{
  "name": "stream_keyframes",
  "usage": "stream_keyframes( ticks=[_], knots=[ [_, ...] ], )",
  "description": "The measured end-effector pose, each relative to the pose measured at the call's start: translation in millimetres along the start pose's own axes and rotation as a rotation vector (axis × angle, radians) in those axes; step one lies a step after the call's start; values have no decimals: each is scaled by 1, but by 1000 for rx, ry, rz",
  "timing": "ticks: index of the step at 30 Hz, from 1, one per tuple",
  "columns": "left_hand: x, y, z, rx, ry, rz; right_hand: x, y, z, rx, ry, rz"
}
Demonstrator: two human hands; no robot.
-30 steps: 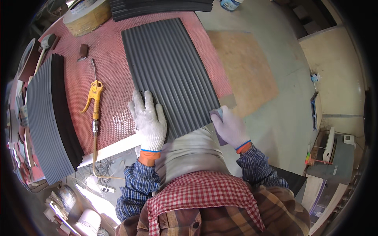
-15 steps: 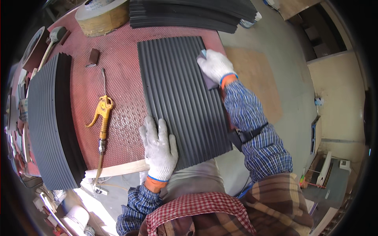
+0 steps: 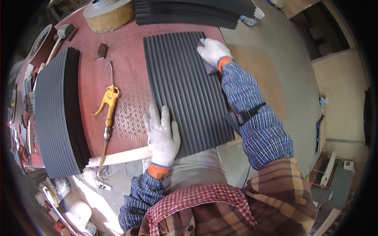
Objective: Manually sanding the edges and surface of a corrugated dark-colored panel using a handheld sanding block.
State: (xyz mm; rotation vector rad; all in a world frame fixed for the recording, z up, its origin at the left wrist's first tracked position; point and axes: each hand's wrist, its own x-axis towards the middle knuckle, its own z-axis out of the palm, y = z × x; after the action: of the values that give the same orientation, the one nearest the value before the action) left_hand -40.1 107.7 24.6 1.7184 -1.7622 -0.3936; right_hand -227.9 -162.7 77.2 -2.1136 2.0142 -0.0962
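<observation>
A dark grey ribbed panel [image 3: 185, 94] lies flat near the table's right side, its near end reaching over the front edge. My left hand [image 3: 162, 137], in a whitish knit glove, presses on its near left corner with fingers spread. At the far right edge of the panel my gloved right hand [image 3: 214, 52] is closed around a dark purplish-grey piece of sandpaper [image 3: 209, 67]. A bit of light blue shows at the top of that grip. The sandpaper lies against the panel's long right edge; its face underneath is hidden.
A yellow air blow gun [image 3: 110, 100] with its hose lies left of the panel on the red mesh-covered table [image 3: 126, 59]. Further left stands a stack of ribbed panels [image 3: 57, 114]. Another dark stack [image 3: 189, 11], a tape roll [image 3: 108, 17] and a small brown block [image 3: 101, 51] sit beyond.
My right hand has slid with the sandpaper along the panel's right edge toward the far end. My left hand keeps its place on the panel. The whole view has shifted slightly.
</observation>
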Motion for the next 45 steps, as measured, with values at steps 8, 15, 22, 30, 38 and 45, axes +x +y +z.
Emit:
stream_keyframes(
  ticks=[8,15,22,30,38,45],
  knots=[
    [1,-1,0,98,65,5,-228,32,10,99,-110,71],
    [-2,-3,5,104,87,34,-344,42,6,166,-225,254],
    [-2,-5,6,117,95,54,-331,20,-1,219,-220,295],
    [1,-2,1,106,57,41,-246,15,6,137,-93,141],
    [5,2,-5,63,-49,4,-72,-1,7,43,-25,83],
    [0,-1,-11,71,-87,-30,62,-35,-3,18,2,7]
  ],
)
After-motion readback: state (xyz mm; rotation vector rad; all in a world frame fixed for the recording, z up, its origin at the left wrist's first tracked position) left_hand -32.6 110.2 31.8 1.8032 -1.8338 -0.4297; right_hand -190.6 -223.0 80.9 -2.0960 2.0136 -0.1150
